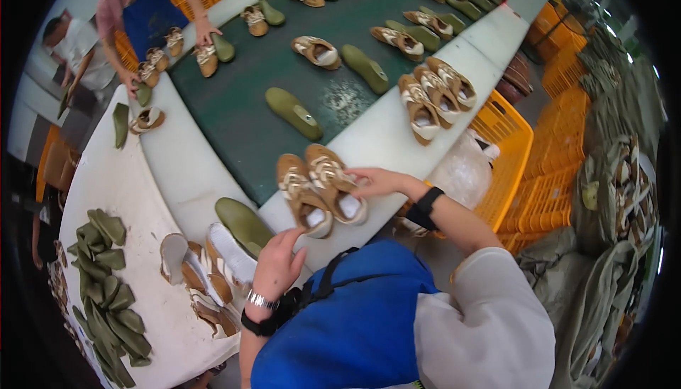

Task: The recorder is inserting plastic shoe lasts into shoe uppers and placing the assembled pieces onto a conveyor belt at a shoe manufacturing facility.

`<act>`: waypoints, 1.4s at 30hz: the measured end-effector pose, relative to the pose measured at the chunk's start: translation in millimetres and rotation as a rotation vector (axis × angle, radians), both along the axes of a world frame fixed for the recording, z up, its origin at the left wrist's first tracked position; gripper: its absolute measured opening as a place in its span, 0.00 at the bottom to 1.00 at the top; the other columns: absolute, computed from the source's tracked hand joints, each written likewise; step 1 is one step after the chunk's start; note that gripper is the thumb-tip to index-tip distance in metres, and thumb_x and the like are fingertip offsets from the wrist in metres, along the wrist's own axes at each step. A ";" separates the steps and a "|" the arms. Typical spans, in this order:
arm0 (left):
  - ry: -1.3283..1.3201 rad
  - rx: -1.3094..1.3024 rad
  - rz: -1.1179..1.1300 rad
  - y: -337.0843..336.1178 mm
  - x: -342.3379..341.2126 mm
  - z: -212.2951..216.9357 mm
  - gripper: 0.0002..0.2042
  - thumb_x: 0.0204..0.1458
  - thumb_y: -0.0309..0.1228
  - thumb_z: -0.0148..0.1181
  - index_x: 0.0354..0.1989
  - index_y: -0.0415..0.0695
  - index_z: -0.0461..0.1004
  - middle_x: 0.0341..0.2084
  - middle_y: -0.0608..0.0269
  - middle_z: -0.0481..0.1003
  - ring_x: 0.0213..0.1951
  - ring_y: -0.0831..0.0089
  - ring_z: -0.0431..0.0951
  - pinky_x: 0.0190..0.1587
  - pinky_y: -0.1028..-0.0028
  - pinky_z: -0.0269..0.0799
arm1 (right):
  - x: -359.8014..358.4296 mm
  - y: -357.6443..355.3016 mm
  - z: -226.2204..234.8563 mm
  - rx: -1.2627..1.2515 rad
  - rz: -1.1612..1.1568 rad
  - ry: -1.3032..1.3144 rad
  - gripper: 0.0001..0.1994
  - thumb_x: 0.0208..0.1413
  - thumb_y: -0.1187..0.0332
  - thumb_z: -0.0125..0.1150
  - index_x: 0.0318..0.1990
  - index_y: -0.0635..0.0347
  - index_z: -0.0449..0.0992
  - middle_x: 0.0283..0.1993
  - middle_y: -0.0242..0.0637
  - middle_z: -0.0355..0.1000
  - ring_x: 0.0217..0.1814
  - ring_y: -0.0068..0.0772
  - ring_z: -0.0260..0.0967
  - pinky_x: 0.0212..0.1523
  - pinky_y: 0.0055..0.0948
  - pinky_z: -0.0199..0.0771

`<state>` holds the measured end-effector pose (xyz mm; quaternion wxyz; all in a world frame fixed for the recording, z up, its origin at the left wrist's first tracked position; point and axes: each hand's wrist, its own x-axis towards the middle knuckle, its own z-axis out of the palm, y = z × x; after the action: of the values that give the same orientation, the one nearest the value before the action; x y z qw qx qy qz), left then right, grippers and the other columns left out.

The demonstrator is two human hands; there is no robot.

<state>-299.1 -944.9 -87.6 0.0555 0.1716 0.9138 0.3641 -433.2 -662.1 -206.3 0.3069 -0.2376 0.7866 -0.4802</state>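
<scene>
A pair of tan sneakers with pale laces stands side by side on the white ledge in front of me, heels toward me. My right hand (381, 182) has its fingers on the side of the right sneaker (330, 173), near its opening. Beside the heel of the left sneaker (294, 185) is my left hand (279, 264), thumb apart from the fingers; whether it touches the heel is hard to tell. A green shoe last (242, 220) lies just left of that hand, next to a white-soled shoe (230, 256) and other tan shoes (206, 281).
A green conveyor belt (234, 116) carries tan shoes and green lasts. Three sneakers (438, 98) stand on the right ledge. Green lasts (106, 290) are heaped on the left table. Yellow crates (512, 155) stand at right. A co-worker (145, 13) handles shoes across the belt.
</scene>
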 end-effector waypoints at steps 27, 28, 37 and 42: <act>-0.350 -0.539 -1.468 286.5 67.7 -218.9 0.14 0.45 0.31 0.56 0.42 0.43 0.70 0.37 0.50 0.73 0.43 0.57 0.72 0.44 0.64 0.69 | 555.5 120.9 -181.8 1.133 -1.672 -0.443 0.30 0.46 0.55 0.58 0.59 0.46 0.58 0.60 0.47 0.55 0.61 0.58 0.49 0.54 0.54 0.55; -0.428 -0.634 -1.425 284.6 62.8 -260.9 0.15 0.44 0.32 0.54 0.42 0.42 0.70 0.38 0.49 0.73 0.41 0.54 0.73 0.43 0.62 0.70 | 561.1 118.8 -195.1 1.200 -1.677 -0.486 0.32 0.46 0.53 0.58 0.59 0.45 0.57 0.60 0.46 0.54 0.63 0.58 0.44 0.57 0.58 0.49; -0.636 -1.107 -1.059 307.4 -6.5 -584.8 0.23 0.43 0.38 0.54 0.48 0.39 0.67 0.46 0.44 0.69 0.48 0.51 0.69 0.50 0.63 0.65 | 586.9 120.3 -205.7 1.186 -1.796 -0.195 0.28 0.44 0.48 0.49 0.51 0.55 0.66 0.54 0.43 0.58 0.60 0.50 0.49 0.61 0.53 0.38; -0.660 -1.171 -0.874 306.0 -25.8 -768.8 0.29 0.42 0.39 0.56 0.52 0.34 0.60 0.47 0.42 0.68 0.50 0.50 0.69 0.52 0.62 0.64 | 584.4 109.5 -207.1 1.170 -1.832 -0.253 0.26 0.49 0.51 0.44 0.48 0.62 0.66 0.54 0.48 0.59 0.61 0.53 0.50 0.61 0.53 0.40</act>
<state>-324.9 -638.9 -856.3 0.5415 0.3406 0.7429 -0.1972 151.2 -552.6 -413.4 -0.0229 0.6712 0.7342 -0.0991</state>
